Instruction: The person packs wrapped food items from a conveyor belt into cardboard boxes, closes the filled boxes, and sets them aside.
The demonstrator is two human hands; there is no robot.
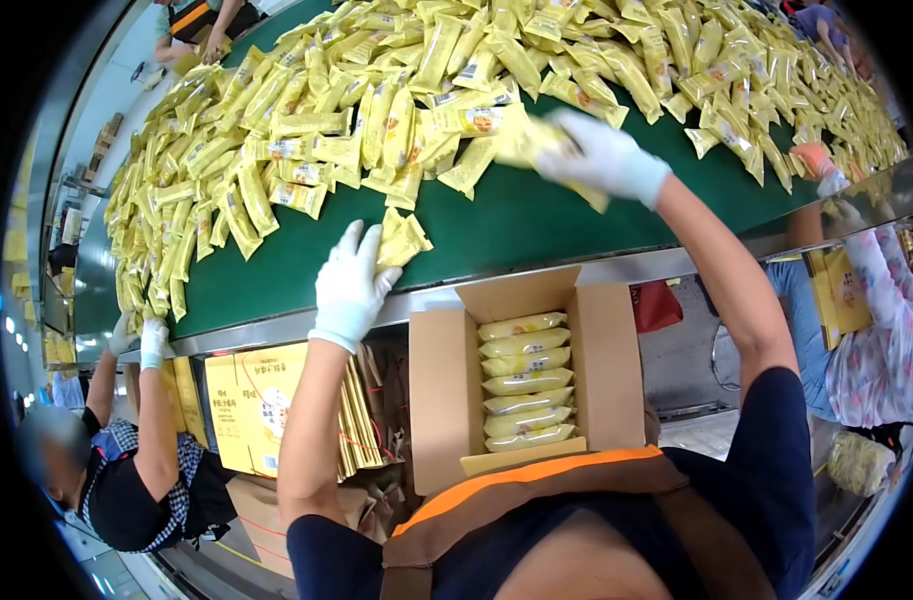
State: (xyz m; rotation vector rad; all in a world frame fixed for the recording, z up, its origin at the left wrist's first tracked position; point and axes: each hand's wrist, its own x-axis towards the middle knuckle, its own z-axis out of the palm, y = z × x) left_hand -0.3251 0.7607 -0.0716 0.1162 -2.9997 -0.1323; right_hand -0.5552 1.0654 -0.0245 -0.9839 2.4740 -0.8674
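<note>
My left hand (pixel 348 285), in a white glove, is at the belt's near edge. Its thumb and fingers close around yellow snack packets (pixel 406 238) lying on the green conveyor belt (pixel 476 225). Farther right, my right hand (pixel 601 158), also gloved, reaches over the belt and is smeared by motion. Its fingers are on a blurred yellow packet (pixel 521 142) at the edge of the pile. Below, in front of my body, an open cardboard box (pixel 444 400) holds several yellow packets (pixel 526 380) laid flat in one row, its flaps folded outward.
A large heap of yellow packets (pixel 376 110) covers the belt's far side. Flat yellow cartons (pixel 261 405) stand left of the box. A co-worker (pixel 141 460) at left has gloved hands on the belt; another person's gloved hand (pixel 826 175) is at right. A metal rim (pixel 696 262) borders the belt.
</note>
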